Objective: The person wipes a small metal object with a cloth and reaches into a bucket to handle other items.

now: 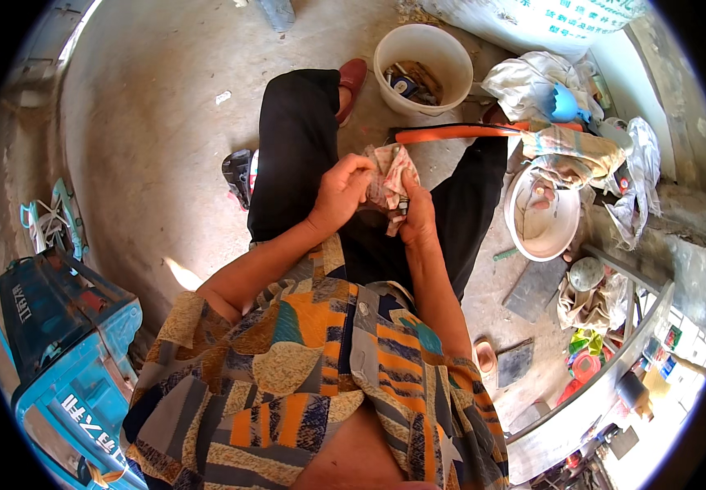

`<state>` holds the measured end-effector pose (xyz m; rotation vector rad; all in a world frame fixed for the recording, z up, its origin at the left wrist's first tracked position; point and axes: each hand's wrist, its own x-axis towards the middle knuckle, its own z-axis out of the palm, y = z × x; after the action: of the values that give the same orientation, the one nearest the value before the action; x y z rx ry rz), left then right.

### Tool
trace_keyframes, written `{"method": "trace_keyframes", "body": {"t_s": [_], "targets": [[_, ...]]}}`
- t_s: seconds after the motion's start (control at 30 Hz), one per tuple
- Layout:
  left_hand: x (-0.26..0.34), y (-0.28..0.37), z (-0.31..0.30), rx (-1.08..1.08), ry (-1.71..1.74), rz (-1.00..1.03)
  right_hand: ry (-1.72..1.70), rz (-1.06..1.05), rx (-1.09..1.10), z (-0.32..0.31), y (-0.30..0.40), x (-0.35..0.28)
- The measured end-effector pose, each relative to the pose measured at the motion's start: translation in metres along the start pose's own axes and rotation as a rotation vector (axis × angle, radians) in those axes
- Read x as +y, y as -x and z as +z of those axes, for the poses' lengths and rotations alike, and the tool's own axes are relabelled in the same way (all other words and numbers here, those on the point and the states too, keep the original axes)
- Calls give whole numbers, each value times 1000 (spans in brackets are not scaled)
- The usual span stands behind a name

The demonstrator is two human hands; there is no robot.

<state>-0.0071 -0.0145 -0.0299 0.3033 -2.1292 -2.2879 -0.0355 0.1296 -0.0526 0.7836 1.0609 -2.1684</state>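
Observation:
A crumpled plastic bag with red print (397, 168) is between my two hands, above my lap. My right hand (419, 211) is closed around its right side and around a small metal piece, perhaps a bolt or fitting (403, 206), whose end shows beside the fingers. With bent fingers, my left hand (348, 184) pinches the bag's thin clear edge at the left. The bag's folds and my fingers hide most of the metal piece. Beyond my hands, a white plastic bucket (389, 101) holds a blue tape measure (403, 86) and assorted metal parts.
An orange-red bar (451, 133) lies across beyond my right knee. To the right are a white basin (512, 214), cloths, plastic bags and dark flat slabs (534, 288). A large white sack (512, 27) lies at the top right. Blue machine (77, 380) stands at the lower left.

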Motion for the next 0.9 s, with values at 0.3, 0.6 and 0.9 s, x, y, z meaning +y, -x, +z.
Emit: {"method": "trace_keyframes", "body": {"t_s": [0.3,0.6,0.9], "targets": [[-15,-12,-9,-61,91,-335,113,-3,-74,3,4,5],[-11,-18,-18,-130,403,-556,234,65,-223,1,4,7],[-2,-14,-10,7,434,-510,225,38,-195,3,3,7]]}}
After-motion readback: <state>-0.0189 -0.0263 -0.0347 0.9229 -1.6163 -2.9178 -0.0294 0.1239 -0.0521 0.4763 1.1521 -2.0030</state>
